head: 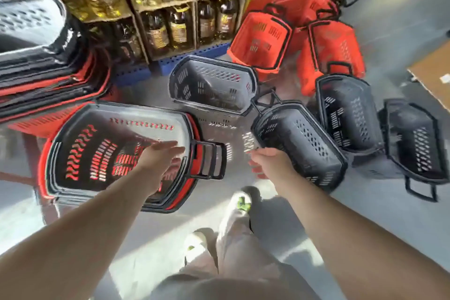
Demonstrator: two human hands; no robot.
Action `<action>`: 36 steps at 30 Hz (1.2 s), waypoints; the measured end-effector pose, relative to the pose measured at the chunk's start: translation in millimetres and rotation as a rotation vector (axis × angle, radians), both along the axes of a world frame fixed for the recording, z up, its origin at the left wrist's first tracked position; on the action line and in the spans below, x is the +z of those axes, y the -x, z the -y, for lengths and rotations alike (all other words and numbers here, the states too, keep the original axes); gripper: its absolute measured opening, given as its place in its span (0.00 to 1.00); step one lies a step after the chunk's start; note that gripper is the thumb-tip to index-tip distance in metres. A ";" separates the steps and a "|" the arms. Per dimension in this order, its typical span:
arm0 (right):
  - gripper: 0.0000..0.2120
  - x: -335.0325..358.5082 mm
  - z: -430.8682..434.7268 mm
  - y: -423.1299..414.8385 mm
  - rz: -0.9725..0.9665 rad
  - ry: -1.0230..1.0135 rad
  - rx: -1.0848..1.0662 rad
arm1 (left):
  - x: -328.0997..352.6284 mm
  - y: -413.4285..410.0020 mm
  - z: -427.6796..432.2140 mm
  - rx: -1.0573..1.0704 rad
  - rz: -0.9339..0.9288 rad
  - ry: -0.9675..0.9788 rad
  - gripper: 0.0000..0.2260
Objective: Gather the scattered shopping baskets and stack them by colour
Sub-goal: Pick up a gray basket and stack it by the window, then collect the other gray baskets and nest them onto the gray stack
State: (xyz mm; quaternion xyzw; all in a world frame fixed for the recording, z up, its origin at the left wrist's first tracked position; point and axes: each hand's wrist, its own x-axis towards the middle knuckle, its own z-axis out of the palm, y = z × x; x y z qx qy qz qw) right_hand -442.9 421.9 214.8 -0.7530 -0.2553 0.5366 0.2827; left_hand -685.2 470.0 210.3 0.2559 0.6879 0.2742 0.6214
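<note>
Grey over red noted in near stack (pixel 80 153) under L hand (pixel 163 158), fingers straight and spread — risk of colour mix on nesting grey basket (pixel 304 139), gripped at rim in R hand (pixel 270 165), there.

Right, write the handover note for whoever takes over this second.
Left hand: open, over the near stack, grey on top, red beneath.
Right hand: grips a grey basket by its rim.
Done: no single-colour stack yet; the far stack also mixes red and grey.
Left: gather three loose greys and the red baskets, then split both stacks by colour.
</note>
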 end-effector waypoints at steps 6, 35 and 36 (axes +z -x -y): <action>0.06 18.3 61.9 -106.2 0.188 -0.049 -0.063 | 25.0 -118.1 -1.8 -0.294 -0.075 -0.088 0.05; 0.17 -338.6 58.6 -424.4 0.194 0.470 -0.392 | -293.7 -431.0 7.0 -0.447 -0.434 0.249 0.08; 0.19 -357.1 56.0 -427.2 0.175 0.419 -0.467 | -305.5 -426.8 8.4 -0.438 -0.459 0.259 0.12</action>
